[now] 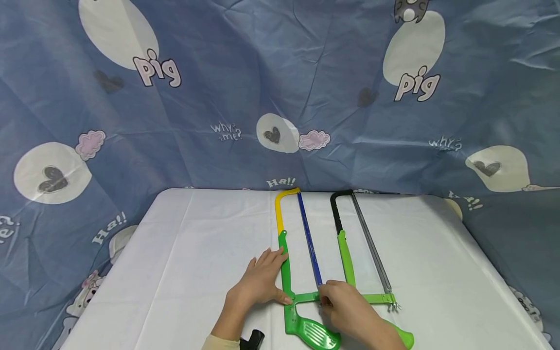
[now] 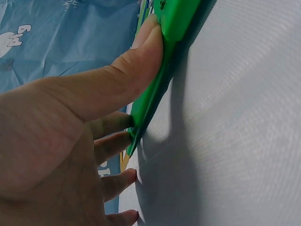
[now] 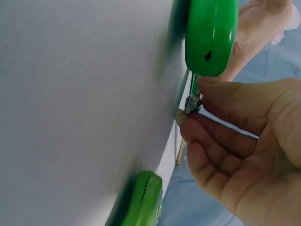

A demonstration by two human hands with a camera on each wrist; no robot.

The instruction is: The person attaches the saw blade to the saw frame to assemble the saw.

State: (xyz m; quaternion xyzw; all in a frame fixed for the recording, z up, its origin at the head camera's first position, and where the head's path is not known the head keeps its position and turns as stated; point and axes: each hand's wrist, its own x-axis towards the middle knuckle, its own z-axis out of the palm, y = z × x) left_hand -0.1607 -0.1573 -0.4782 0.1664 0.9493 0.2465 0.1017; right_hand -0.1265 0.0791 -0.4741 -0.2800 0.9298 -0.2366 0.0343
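Note:
Two hacksaws lie side by side on the white table. The left hacksaw (image 1: 286, 272) has a green frame, a yellow front bow and a blue blade (image 1: 309, 238). My left hand (image 1: 260, 279) rests on its frame with fingers spread, thumb near the handle; in the left wrist view the thumb (image 2: 136, 66) presses the green frame and two fingertips touch its edge. My right hand (image 1: 345, 306) pinches a small silver wing nut (image 3: 193, 102) at the blade's near end, between thumb and index finger. The green handle (image 3: 211, 37) is right beside it.
The second hacksaw (image 1: 347, 257), light green and black with a grey blade (image 1: 372, 238), lies to the right, partly behind my right hand. Its wing nut (image 1: 394, 307) shows at the near end. A printed blue cloth (image 1: 245, 97) hangs behind the table (image 1: 210, 233).

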